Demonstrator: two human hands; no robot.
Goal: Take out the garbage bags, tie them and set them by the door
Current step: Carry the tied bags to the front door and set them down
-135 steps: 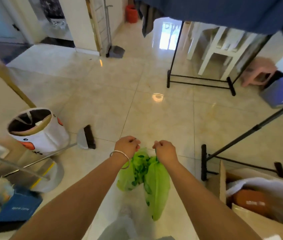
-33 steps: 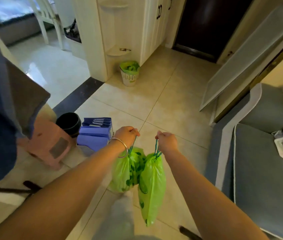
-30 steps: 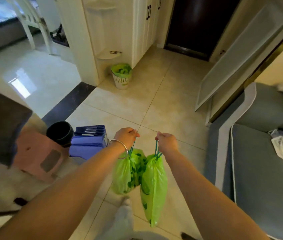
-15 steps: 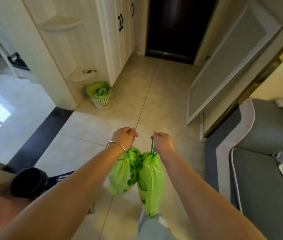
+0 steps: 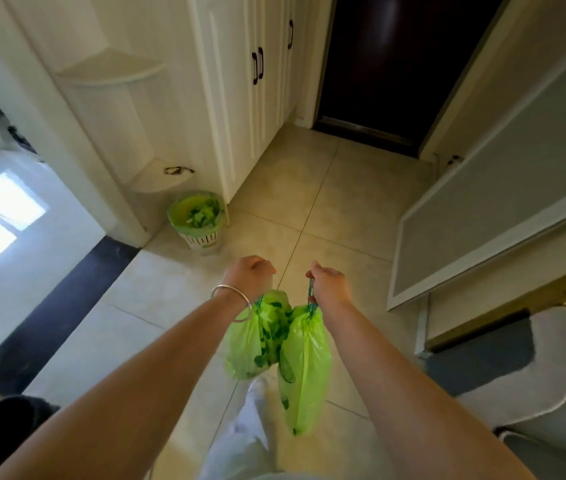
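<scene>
The left hand (image 5: 249,273), fingers curled, grips the drawstring of a green garbage bag (image 5: 257,336) hanging under it; the right hand (image 5: 329,284) likewise pinches the teal drawstring (image 5: 309,295) of a second green bag (image 5: 304,368), the two bags touching above the tiled floor (image 5: 340,199). At ten o'clock stands a white bin (image 5: 198,220) lined in green beside the white cupboard (image 5: 240,81); at twelve, the dark door (image 5: 388,64).
</scene>
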